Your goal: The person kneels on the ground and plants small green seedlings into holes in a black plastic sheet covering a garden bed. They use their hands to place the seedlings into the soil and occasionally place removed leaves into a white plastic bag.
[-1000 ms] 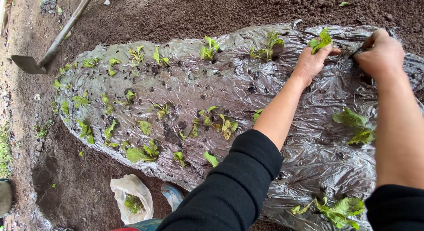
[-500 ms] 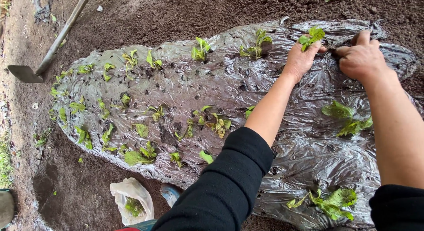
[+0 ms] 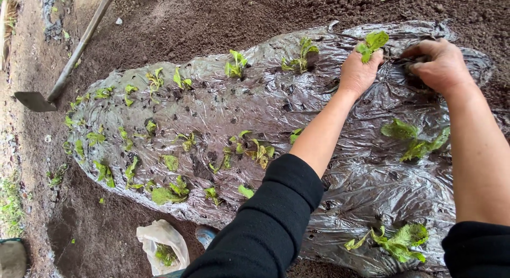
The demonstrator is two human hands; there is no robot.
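At upper right of the head view, the left hand [image 3: 360, 71] pinches a leafy green seedling [image 3: 373, 43] over crinkled, glossy plastic mulch [image 3: 255, 103]; the right hand [image 3: 436, 65] curls, fingers pressed into a hole, contents hidden. A rough tug could snap the soft stem or tear the thin film. A long-handled hoe [image 3: 37, 100] lies upper left.

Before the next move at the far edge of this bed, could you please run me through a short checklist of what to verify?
1. Left hand has a firm hold on the seedling: ok, its leaves stand above the fingers.
2. Right hand is at the plastic sheet beside it: ok.
3. Hole under the right hand is open: cannot tell, the hand hides it.
4. Seedling roots intact: cannot tell, hidden.
5. Neighbouring plant is out of the hands' way: ok.
6. Hoe lies away from the arms: ok.
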